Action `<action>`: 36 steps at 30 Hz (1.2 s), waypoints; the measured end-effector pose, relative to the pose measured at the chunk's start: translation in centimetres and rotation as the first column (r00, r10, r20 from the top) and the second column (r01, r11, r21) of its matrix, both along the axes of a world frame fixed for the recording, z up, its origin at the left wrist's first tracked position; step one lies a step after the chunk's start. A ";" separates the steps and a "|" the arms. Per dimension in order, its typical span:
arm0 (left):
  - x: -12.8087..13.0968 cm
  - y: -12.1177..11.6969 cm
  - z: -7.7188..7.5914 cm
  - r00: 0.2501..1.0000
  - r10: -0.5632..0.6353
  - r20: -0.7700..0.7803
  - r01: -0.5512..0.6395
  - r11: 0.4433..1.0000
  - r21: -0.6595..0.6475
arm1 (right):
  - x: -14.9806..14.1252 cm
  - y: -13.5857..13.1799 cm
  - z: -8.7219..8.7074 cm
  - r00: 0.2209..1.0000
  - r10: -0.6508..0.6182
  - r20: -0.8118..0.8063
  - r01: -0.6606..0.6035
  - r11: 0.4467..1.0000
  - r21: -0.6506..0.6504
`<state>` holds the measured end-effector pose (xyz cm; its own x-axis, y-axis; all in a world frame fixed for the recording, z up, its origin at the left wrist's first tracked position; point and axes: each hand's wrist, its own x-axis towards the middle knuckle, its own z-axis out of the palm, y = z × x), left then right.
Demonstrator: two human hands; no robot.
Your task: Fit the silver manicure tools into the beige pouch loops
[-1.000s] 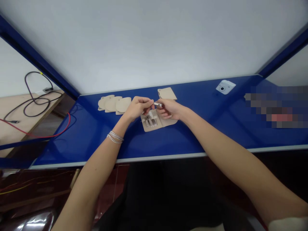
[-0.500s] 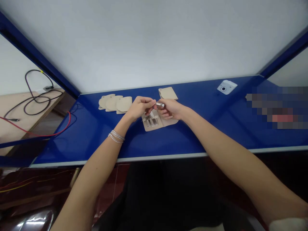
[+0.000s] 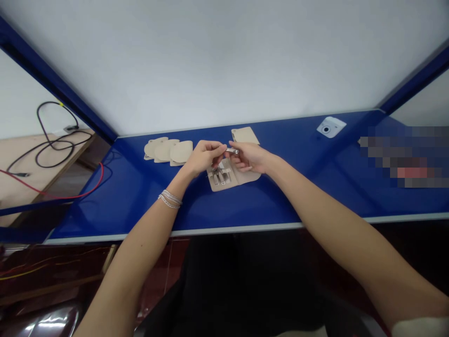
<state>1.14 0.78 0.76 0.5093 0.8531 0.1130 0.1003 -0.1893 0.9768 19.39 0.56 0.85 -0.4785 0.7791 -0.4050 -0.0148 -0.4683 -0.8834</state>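
A small silver nail clipper [image 3: 233, 151] is pinched at its left end between the thumb and fingers of my left hand [image 3: 207, 154]. My right hand [image 3: 250, 157] is around the clipper's other end, its thumb lifted and its fingers apart; whether a fingertip touches the metal I cannot tell. Below both hands a beige manicure case [image 3: 242, 178] lies unfolded on the blue table. Metal tools [image 3: 220, 176] sit in the case's left half, partly covered by my left fingers.
Several closed beige cases [image 3: 181, 153] overlap at the back left of the blue table [image 3: 140, 201]. Another beige case [image 3: 247, 135] lies behind my right hand. A white instant camera [image 3: 330, 127] is at the back right. Black cable [image 3: 56, 140] coils on a side table.
My right fingers have loosened and spread from the nail clipper, and the thumb has risen. The clipper has shifted slightly, still in my left hand.
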 end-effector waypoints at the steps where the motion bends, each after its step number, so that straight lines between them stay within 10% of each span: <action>1: 0.0 0.0 0.0 1.000 -0.001 0.001 0.001 1.000 0.002 | 0.0 0.0 0.0 1.000 0.006 -0.004 -0.006 1.000 0.000; 36: 0.5 -0.5 -0.2 0.996 -0.078 -0.038 0.079 0.997 0.012 | 0.4 0.1 -0.4 0.986 0.162 0.039 -0.164 0.985 0.048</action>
<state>1.67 0.28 0.59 0.5787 0.8089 0.1044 0.1206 -0.2115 0.9699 19.84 0.69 0.45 -0.5870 0.7118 -0.3858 0.0896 -0.4165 -0.9047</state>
